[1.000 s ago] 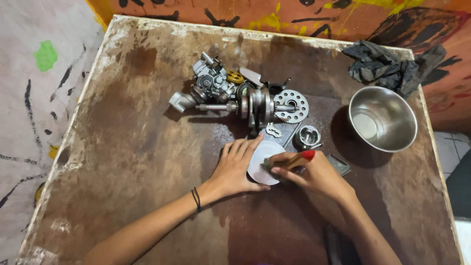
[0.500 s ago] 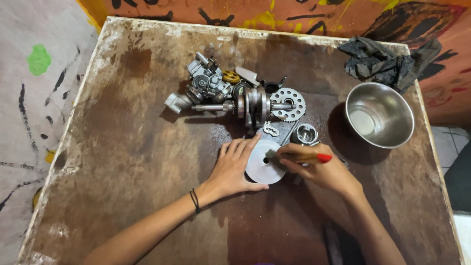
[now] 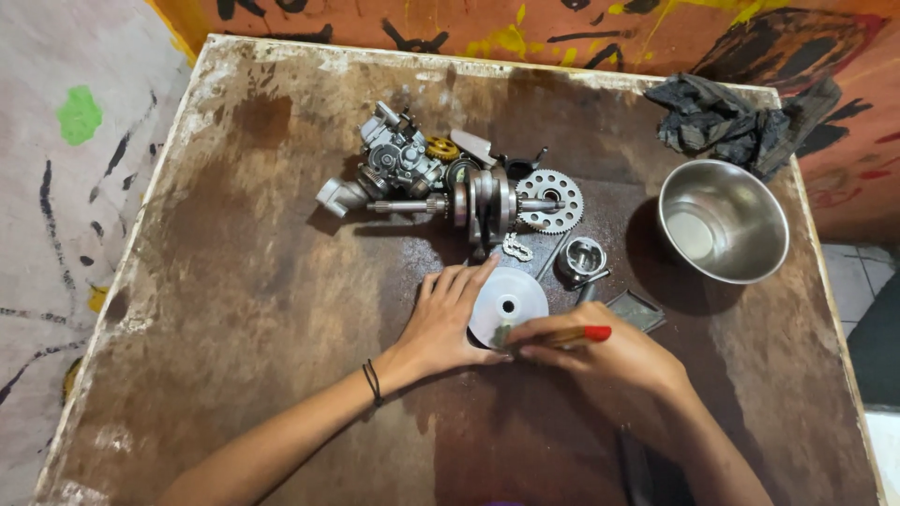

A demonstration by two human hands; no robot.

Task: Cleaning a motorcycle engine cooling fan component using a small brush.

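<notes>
Left hand (image 3: pixel 448 323) is lying flat, fingers spread, pressing the left edge of the white disc (image 3: pixel 511 298), which is sitting mid-table, while right hand (image 3: pixel 600 361) is pinching a red-tipped tool (image 3: pixel 553 336) whose long axis is running 9-to-3, working end touching the disc's 6 o'clock rim (disc lying at 10 o'clock from that hand). At 12 o'clock, engine parts (image 3: pixel 450 183) are crowding the rusty brown table (image 3: pixel 234 281); steel bowl (image 3: pixel 722 220) at 2 o'clock, dark rag (image 3: pixel 731 117) beyond, painted orange wall (image 3: pixel 562 28) behind.
</notes>
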